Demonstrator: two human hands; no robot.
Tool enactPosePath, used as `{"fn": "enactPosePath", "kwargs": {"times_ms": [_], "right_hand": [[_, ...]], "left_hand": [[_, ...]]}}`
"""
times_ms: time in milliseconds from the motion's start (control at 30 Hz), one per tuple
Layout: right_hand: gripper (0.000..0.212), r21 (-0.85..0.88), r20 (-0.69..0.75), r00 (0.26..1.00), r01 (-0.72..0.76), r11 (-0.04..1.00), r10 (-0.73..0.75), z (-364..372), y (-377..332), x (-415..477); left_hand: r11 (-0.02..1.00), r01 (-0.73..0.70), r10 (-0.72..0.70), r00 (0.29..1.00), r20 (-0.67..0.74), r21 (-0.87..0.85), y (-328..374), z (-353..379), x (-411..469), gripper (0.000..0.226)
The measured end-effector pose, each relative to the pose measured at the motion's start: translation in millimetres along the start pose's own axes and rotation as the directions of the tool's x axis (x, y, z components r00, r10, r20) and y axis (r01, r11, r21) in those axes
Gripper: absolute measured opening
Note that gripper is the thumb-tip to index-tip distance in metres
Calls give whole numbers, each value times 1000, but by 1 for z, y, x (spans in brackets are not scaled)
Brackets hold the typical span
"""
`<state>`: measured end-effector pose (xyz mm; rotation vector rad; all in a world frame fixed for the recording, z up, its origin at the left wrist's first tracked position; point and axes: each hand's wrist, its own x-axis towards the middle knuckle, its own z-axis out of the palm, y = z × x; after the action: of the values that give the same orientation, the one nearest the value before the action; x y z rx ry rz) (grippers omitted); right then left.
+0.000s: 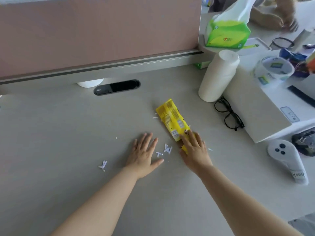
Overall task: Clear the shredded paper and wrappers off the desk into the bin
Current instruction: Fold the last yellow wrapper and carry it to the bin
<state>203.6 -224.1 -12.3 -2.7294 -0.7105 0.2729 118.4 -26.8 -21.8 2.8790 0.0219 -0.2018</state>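
A flattened yellow wrapper (171,119), printed with labels, lies on the grey bench (68,133), its near end under the right hand's (195,150) straight fingers. Short white paper shreds (166,149) are scattered just left of it, beside the flat, spread left hand (144,155).

Wrapper (172,121) on desk (68,133), mid. Right hand (195,151) lies on its near end; left hand (144,155) flat to the left. Shreds (164,150) between the hands, more left of left hand. Glasses (228,114) right of wrapper, cup stack (219,75) behind them.
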Motion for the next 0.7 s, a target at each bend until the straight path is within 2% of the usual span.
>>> {"fn": "enactPosePath", "kwargs": {"times_ms": [67,233,367,467,533,600,700], "right_hand": [[57,86,-31,999,28,996,-25,8,-16,-2],[45,133,-116,990,99,986,-83,16,-31,-3],[36,203,-181,979,132,970,-96,13,-31,-3],[38,155,-200,971,159,975,-127,5,-35,-4],[45,88,-222,964,167,982,-144,2,-39,-4],[53,74,-232,965,147,986,-126,-3,-45,-1],[70,88,-175,975,157,984,-140,-7,-51,13]], "left_hand": [[999,21,-23,998,-57,-30,3,1,2,86],[998,-27,9,965,-263,-64,-14,6,-4,44],[975,-96,8,915,-404,-198,-27,6,-11,35],[984,-84,6,895,-447,-156,-34,2,-15,16],[996,26,-58,902,-428,-80,-39,-3,-20,31],[991,136,-132,918,-374,-16,-48,-8,-29,56],[974,222,-207,956,-206,52,-70,-13,-44,86]]}}
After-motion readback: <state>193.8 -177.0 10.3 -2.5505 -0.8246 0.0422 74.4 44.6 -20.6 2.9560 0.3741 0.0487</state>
